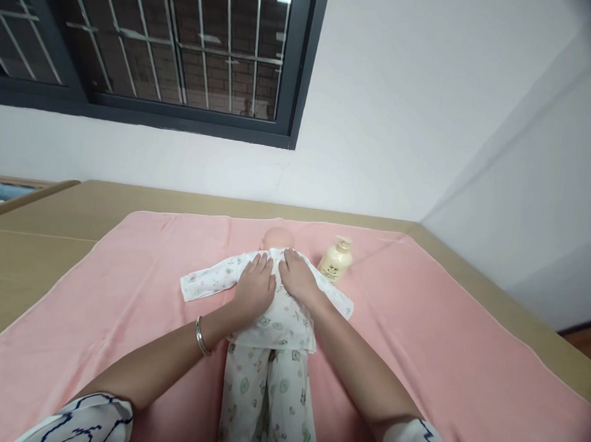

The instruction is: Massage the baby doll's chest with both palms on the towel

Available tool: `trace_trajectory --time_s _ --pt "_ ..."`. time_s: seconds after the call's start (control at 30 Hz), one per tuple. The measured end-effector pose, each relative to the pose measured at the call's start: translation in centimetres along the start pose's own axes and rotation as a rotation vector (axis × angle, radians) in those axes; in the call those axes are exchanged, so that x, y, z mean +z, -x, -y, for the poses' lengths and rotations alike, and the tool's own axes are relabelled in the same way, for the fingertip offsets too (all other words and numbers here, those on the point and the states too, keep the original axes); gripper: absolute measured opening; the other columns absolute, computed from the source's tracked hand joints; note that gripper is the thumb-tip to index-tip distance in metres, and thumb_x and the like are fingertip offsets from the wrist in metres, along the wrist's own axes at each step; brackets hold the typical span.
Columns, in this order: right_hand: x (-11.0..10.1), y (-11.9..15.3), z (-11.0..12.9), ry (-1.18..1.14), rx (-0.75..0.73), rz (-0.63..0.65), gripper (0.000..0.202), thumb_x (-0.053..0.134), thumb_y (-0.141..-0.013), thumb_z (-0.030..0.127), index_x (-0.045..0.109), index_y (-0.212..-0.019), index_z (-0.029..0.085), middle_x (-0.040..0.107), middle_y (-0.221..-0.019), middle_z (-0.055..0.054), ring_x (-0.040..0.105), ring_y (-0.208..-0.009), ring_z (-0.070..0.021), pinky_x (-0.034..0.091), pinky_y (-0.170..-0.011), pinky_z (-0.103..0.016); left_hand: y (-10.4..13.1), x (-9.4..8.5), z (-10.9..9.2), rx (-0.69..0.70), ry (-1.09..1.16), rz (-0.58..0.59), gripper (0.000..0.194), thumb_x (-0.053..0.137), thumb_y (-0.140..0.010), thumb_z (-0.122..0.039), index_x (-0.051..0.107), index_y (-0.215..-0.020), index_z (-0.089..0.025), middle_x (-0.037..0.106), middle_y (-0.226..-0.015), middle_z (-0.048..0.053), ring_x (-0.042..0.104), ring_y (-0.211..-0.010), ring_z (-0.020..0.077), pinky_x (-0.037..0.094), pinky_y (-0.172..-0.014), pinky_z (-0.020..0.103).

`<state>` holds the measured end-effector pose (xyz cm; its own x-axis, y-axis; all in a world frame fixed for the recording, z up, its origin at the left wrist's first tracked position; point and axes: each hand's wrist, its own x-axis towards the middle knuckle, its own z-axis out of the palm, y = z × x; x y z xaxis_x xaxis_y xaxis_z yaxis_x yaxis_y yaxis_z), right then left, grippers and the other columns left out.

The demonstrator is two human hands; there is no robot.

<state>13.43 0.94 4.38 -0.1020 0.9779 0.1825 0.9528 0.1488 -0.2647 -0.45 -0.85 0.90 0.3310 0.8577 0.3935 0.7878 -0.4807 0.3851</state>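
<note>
A baby doll (278,238) lies on its back, only its smooth round head showing above its clothes. It wears a white long-sleeved baby shirt (284,324) with a small print and matching baby trousers (284,407). My left hand (255,286) rests flat on the chest of the shirt, fingers stretched toward the collar. Just beside it, my right hand (299,276) has its fingers bent together on the shirt front below the neckline, gripping the fabric there. Both sleeves of the shirt spread out to the sides.
A pink sheet (135,291) with soft creases covers much of the wooden surface (75,221). Close to the doll's head, on the right, stands a cream pump bottle (336,258). Behind are a white wall (382,119) and a dark-framed barred window (182,117).
</note>
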Motion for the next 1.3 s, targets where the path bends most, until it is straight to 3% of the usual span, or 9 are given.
trace_trajectory --time_s 0.2,0.3,0.53,0.8,1.1,1.3 --pt "0.4 2.7 2.6 0.148 -0.105 -0.034 0.052 0.032 -0.096 0.023 0.043 -0.14 -0.002 0.043 -0.144 -0.027 0.038 -0.137 -0.0318 0.023 -0.114 -0.043 -1.9 -0.2 2.3 -0.049 0.109 0.014 0.05 0.03 -0.096 -0.03 0.048 -0.137 -0.007 0.047 -0.145 0.016 0.035 -0.14 0.0278 0.029 -0.115 0.046" --pt "0.4 2.4 2.3 0.12 -0.129 -0.044 0.051 0.031 -0.097 0.025 0.043 -0.14 0.0 0.045 -0.144 -0.024 0.038 -0.137 -0.0302 0.025 -0.114 -0.041 -2.1 0.3 2.8 -0.069 0.127 -0.024 0.05 0.03 -0.096 -0.031 0.047 -0.138 -0.009 0.047 -0.146 0.015 0.035 -0.14 0.0273 0.027 -0.116 0.047" --pt "1.1 0.3 0.0 0.037 -0.06 -0.097 0.051 0.031 -0.098 0.031 0.045 -0.14 0.005 0.046 -0.145 -0.019 0.039 -0.137 -0.0266 0.024 -0.115 -0.041 -1.4 0.9 2.3 -0.047 0.083 -0.087 0.048 0.03 -0.097 -0.033 0.047 -0.138 -0.013 0.048 -0.145 0.014 0.036 -0.14 0.0264 0.029 -0.115 0.048" --pt "0.3 0.5 0.1 0.091 -0.092 -0.014 0.052 0.03 -0.098 0.031 0.041 -0.142 0.004 0.042 -0.148 -0.019 0.036 -0.139 -0.0268 0.024 -0.115 -0.04 -1.0 0.6 1.2 0.1 -0.051 -0.143 0.044 0.028 -0.097 -0.023 0.055 -0.128 -0.007 0.057 -0.134 0.019 0.045 -0.133 0.0282 0.032 -0.113 0.048" --pt "0.3 2.9 2.7 0.18 -0.117 -0.031 0.052 0.03 -0.098 0.025 0.042 -0.139 -0.004 0.045 -0.143 -0.027 0.038 -0.138 -0.0294 0.022 -0.115 -0.041 -1.9 0.0 2.4 -0.031 0.047 -0.02 0.05 0.032 -0.096 -0.031 0.046 -0.137 -0.007 0.048 -0.144 0.017 0.036 -0.139 0.0293 0.029 -0.115 0.048" --pt "-0.2 0.6 0.3 0.006 -0.105 0.02 0.048 0.031 -0.098 0.029 0.048 -0.137 0.005 0.044 -0.146 -0.019 0.038 -0.138 -0.0254 0.027 -0.113 -0.038 -0.4 0.5 0.8 -0.003 0.034 -0.069 0.047 0.03 -0.096 -0.027 0.048 -0.136 -0.01 0.048 -0.145 0.016 0.035 -0.14 0.0295 0.03 -0.114 0.05"
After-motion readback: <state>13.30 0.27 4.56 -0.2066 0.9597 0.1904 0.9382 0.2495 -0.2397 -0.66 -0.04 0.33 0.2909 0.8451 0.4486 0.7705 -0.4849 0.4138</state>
